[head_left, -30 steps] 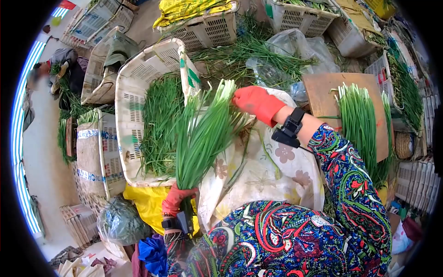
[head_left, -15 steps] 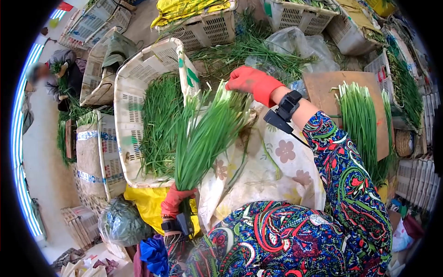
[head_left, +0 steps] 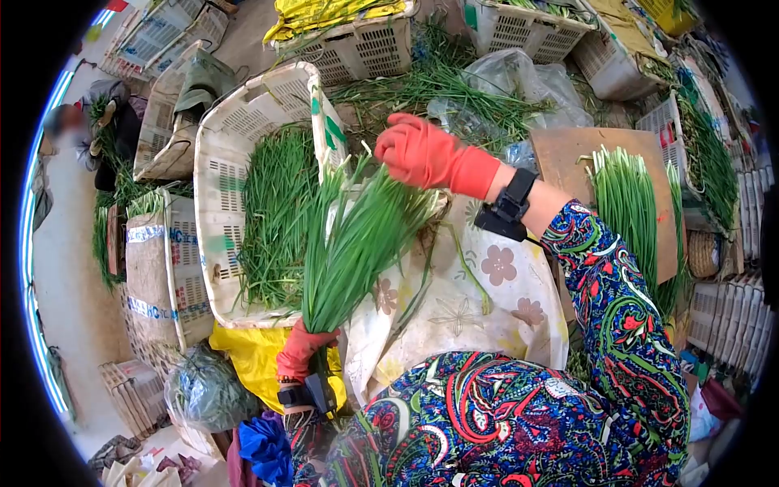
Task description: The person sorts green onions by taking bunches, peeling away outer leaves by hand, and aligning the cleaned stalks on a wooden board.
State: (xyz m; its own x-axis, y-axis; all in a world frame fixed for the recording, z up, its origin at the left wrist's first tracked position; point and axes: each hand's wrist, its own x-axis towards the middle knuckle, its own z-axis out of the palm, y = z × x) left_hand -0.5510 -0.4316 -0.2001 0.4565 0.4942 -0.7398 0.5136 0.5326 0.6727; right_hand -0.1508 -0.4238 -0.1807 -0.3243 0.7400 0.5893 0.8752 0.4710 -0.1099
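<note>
My left hand, in a red rubber glove, is closed round the leafy lower end of a bunch of garlic chives. The bunch slants up to the right, its pale stem ends uppermost and partly blurred. At those ends my right hand, gloved alike, has its fingers curled over the stems; the fingertips are hidden. A white plastic crate beside the bunch holds loose green chives. Below the bunch, a flower-patterned cloth covers my lap area.
On the right, more chives lie on a brown board. Scattered chives and clear plastic cover the floor ahead. Several crates stand around. A person sits at the far left.
My right hand has shifted slightly left and down over the stem ends, its fingers curled tighter with the back of the glove turned up. My left hand keeps its hold.
</note>
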